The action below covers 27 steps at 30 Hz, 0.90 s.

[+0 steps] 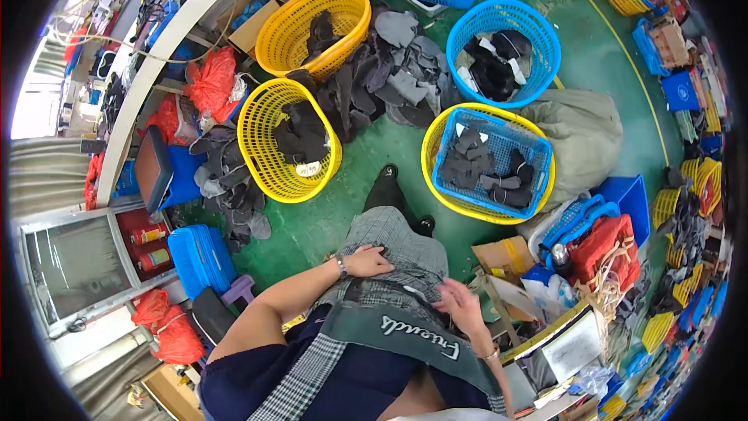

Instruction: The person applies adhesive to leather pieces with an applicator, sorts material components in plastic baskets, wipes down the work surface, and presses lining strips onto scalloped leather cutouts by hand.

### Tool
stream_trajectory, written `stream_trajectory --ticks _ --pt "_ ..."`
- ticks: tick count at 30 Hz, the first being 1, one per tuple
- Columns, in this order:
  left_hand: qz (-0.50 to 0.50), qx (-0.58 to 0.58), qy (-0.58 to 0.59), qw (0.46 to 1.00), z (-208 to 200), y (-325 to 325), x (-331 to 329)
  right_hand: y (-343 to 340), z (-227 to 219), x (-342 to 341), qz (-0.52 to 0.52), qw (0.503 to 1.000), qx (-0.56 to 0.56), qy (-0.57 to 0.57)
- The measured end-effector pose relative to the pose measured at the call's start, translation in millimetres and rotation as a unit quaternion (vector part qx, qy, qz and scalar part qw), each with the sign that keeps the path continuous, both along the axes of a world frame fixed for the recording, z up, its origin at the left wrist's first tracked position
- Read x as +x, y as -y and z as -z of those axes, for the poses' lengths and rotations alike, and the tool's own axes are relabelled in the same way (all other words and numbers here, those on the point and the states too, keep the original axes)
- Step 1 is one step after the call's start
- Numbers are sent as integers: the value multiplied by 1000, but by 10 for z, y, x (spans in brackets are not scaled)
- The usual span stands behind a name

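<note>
My left hand (366, 262) lies on my lap, its fingers stretched over the grey checked apron (393, 230), with a bracelet at the wrist. A small dark patch shows at its fingertips; I cannot make out what it is. My right hand (461, 302) is at the right side of the apron, fingers apart, with nothing visible in it. Between my hands, dark cloth (382, 293) covers part of my lap. Ahead of my feet stand a yellow basket (253, 152) with dark pieces and another yellow basket (430, 179) bearing a blue basket (444, 144) with dark grey bundles.
Loose grey fabric pieces (405, 70) lie heaped beyond my feet, next to a far yellow basket (269, 43). A round blue basket (549, 39) holds dark and white pieces. A greenish sack (584, 129) lies at right. Boxes and a red bag (608, 253) crowd my right side.
</note>
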<state>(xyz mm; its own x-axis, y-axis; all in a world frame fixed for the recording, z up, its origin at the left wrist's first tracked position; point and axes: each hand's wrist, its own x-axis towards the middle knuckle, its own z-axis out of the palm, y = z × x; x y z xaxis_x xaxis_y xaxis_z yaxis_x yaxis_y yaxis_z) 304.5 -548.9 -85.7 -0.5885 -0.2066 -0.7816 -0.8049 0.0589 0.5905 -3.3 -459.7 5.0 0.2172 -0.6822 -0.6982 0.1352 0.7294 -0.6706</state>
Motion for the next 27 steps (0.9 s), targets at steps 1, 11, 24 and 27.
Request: stream_trajectory --ticks 1,11,24,27 --pt "-9 -6 -1 1000 25 -41 90 145 114 84 -9 1000 -6 -1" --pt "-602 21 -132 788 12 695 577 2344 1036 1150 -8 989 -130 -68" --pt "-765 -55 2 642 2780 3808 1901 5703 4140 1471 3 952 65 -298" --pt "-748 -119 124 641 3994 4623 2120 6568 5177 1372 -9 929 -58 -366"
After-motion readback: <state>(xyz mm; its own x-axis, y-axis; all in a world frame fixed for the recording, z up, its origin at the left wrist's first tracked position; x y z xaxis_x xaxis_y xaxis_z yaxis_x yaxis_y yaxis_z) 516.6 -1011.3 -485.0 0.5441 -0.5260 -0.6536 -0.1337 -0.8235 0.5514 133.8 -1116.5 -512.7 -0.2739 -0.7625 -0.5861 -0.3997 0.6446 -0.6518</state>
